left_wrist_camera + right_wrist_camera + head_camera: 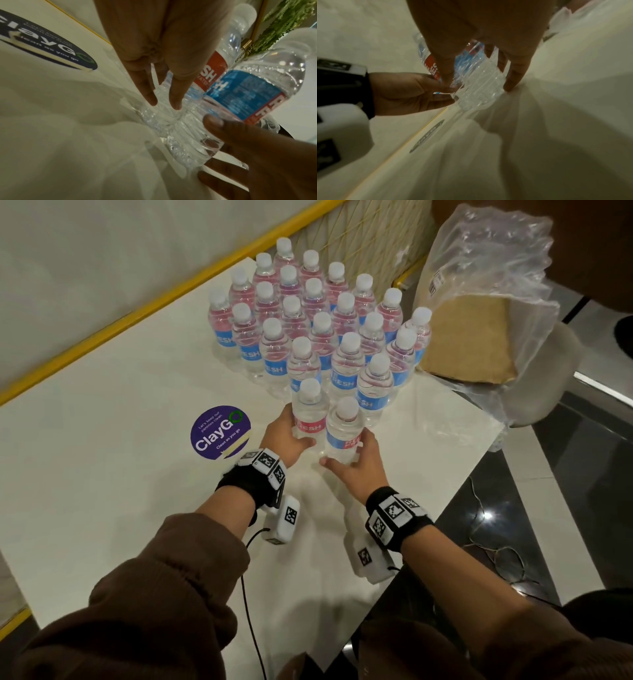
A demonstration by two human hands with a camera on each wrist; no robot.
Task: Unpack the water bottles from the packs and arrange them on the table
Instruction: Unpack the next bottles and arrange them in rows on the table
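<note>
Clasping ribbed clear plastic bottles: left grip (286, 436) one (310, 414); right grip (356, 465) another (342, 433).

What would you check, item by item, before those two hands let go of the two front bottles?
1. Left hand grips the left front bottle low on its body: ok.
2. Right hand grips the right front bottle near its base: ok.
3. Both bottles upright, caps on: ok.
4. Bottle bases flat on the white table: cannot tell; the fingers hide them.
5. Room in front of the standing group of bottles: ok, the two sit at its near edge.
6. All packs unpacked: cannot tell; only loose plastic wrap shows at the far right.
</note>
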